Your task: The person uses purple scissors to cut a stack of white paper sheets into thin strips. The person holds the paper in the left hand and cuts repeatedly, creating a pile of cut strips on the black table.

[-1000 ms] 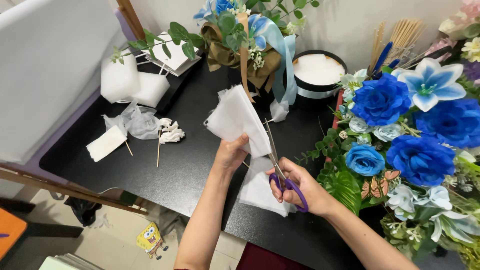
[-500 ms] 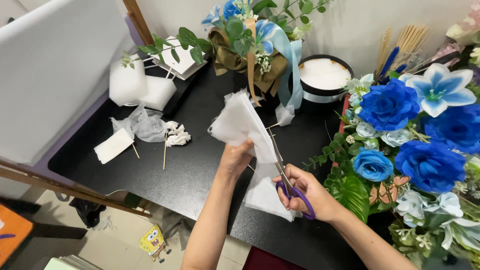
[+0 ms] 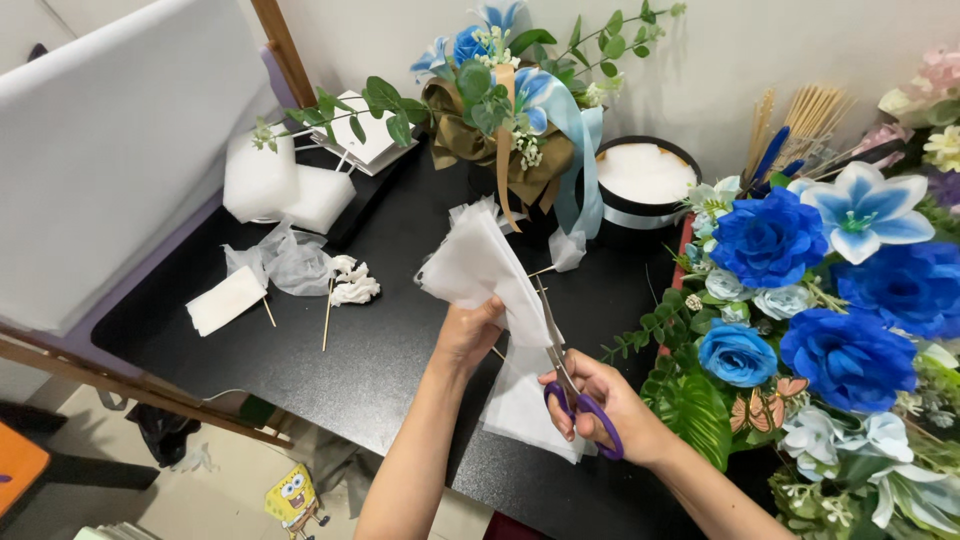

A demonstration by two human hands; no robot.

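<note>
Honestly, my left hand (image 3: 468, 335) pinched the white tissue (image 3: 485, 270) above the table (image 3: 400, 340), while my right hand (image 3: 600, 405) gripped the scissors (image 3: 565, 375), blades in the sheet. That limp tissue could have folded, so the cut risked wandering toward my thumb.

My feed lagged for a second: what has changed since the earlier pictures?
Little. The scissors in the right hand have worked slightly further up the white sheet; the left hand keeps its grip. The bouquet and foam blocks stayed put.
</note>
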